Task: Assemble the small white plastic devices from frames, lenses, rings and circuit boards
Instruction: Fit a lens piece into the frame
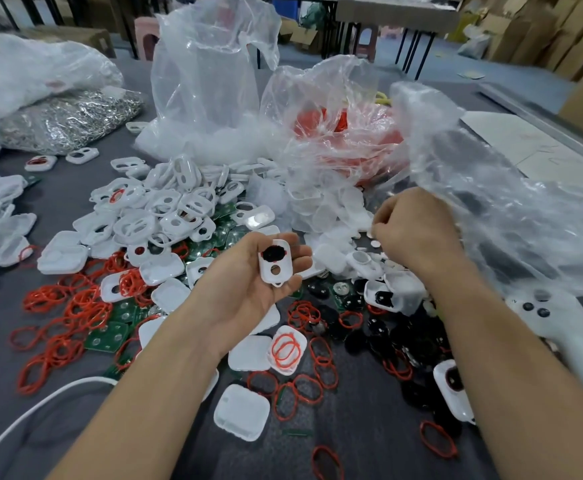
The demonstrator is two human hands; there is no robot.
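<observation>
My left hand (248,285) lies palm up over the table's middle and holds a small white frame (276,263) with a black round part in its upper hole and an empty lower hole. My right hand (411,230) hovers knuckles up at the right, its fingers curled over small white round lenses (375,243) beside a clear bag; whether it grips one is hidden. White frames (179,209) are heaped behind. Red rings (75,313), green circuit boards (110,336) and black parts (404,344) lie scattered around.
Clear plastic bags (210,81) stand behind the heap, one with red parts (338,133). A bag of metal pieces (71,123) lies far left. White covers (241,412) sit near my arms. A white controller (553,320) lies right, a white cable (40,407) left.
</observation>
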